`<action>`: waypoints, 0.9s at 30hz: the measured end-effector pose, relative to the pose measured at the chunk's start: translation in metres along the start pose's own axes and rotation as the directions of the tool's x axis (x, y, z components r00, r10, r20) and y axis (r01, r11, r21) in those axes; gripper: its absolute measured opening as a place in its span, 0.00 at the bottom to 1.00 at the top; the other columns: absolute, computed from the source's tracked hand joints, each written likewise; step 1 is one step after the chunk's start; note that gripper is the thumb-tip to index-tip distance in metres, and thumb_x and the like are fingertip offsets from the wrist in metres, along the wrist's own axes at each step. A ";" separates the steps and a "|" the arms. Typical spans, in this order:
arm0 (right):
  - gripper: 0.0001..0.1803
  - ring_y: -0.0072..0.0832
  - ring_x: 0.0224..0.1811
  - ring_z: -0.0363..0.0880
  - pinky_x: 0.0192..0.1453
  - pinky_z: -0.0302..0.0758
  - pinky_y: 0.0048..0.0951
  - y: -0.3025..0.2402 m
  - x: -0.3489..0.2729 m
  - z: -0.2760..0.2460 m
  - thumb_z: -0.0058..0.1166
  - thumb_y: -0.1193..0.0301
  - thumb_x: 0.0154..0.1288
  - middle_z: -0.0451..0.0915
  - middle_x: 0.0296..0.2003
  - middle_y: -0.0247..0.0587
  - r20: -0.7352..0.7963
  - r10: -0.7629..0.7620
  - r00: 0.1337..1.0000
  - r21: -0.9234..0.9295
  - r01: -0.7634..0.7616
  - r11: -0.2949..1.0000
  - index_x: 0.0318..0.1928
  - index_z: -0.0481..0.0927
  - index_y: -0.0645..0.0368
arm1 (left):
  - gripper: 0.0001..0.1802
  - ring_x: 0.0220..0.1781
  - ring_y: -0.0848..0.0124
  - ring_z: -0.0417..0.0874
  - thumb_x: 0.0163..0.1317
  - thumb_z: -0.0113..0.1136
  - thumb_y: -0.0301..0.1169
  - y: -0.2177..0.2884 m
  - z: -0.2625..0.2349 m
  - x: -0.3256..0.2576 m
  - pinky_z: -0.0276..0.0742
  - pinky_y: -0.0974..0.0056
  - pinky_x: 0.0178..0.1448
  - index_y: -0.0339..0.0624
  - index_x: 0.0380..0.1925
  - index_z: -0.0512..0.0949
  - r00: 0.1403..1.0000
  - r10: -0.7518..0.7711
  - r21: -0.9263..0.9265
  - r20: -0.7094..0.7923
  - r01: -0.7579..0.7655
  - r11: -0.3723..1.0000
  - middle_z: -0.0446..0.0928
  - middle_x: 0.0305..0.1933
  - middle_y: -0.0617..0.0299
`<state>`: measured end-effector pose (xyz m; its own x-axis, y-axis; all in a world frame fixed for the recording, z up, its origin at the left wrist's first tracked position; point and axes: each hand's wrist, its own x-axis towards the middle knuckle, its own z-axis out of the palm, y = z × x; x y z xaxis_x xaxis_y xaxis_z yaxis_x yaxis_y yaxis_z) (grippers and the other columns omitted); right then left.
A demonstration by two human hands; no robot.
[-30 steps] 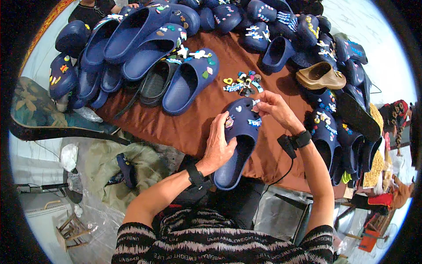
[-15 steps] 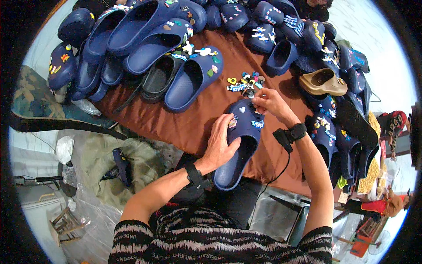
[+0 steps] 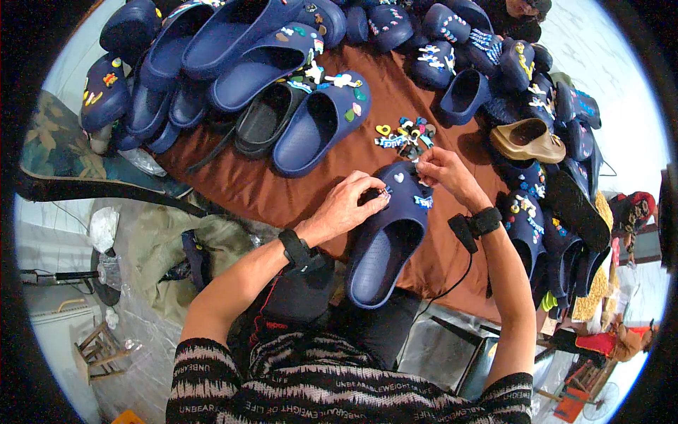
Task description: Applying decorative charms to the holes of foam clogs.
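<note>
Left hand down flat on the toe of a dark blue clog, fingers curled over it, holding it on the brown table near the front edge. Right hand at the clog's tip, fingertips pinched shut on a tiny charm, too small to tell which. Heap of bright charms just behind. Could slip and drop the charm if pushed crooked. Might knock the heap with a sideways bump.

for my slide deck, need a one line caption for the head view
Left hand steadies a navy clog while right hand presses a charm onto it, beside loose charms.
</note>
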<state>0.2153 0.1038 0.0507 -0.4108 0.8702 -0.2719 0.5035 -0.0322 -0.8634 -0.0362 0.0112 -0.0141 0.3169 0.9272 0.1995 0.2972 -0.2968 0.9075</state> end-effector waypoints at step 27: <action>0.08 0.16 0.28 0.71 0.32 0.70 0.21 0.007 -0.001 0.005 0.57 0.69 0.72 0.76 0.26 0.28 -0.025 -0.034 0.999 0.031 0.035 0.999 0.36 0.77 0.60 | 0.39 0.66 0.46 0.70 0.57 0.69 0.50 0.032 -0.004 -0.022 0.71 0.47 0.65 0.39 0.62 0.68 0.986 0.084 0.253 0.141 -0.118 0.960 0.67 0.62 0.46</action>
<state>0.2148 0.1004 0.0429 -0.4084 0.8830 -0.2312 0.4650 -0.0167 -0.8851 -0.0376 -0.0181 0.0120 0.4647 0.8575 0.2207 0.4760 -0.4521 0.7543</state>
